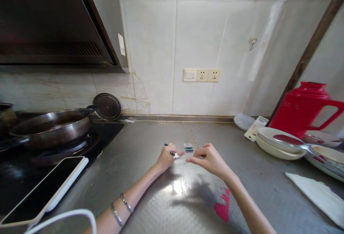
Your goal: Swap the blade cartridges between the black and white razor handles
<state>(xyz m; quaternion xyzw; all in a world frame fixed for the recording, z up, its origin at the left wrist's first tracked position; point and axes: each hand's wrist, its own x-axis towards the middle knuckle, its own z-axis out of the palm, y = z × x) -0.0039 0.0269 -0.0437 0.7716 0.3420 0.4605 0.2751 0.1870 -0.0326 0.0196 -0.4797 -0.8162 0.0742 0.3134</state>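
My left hand (167, 157) is closed around a slim dark tool with a shiny silvery end (176, 155); its exact kind is too small to tell. Across from it, my right hand (208, 158) has thumb and forefinger drawn together near that end. Whether anything thin sits in that pinch I cannot make out. Just behind the gap between both hands lies a small clear packet (188, 148) with dark green strips, on the grey metal counter (145, 137). My left wrist wears two silvery bracelets.
Left: a steel pan (53, 128) on the black cooktop (114, 129), and a phone (44, 191) with a white cable (67, 212). Right: stacked white bowls (279, 151), a red thermos jug (303, 110) and a white sheet (317, 194). A red patch (223, 207) marks the counter.
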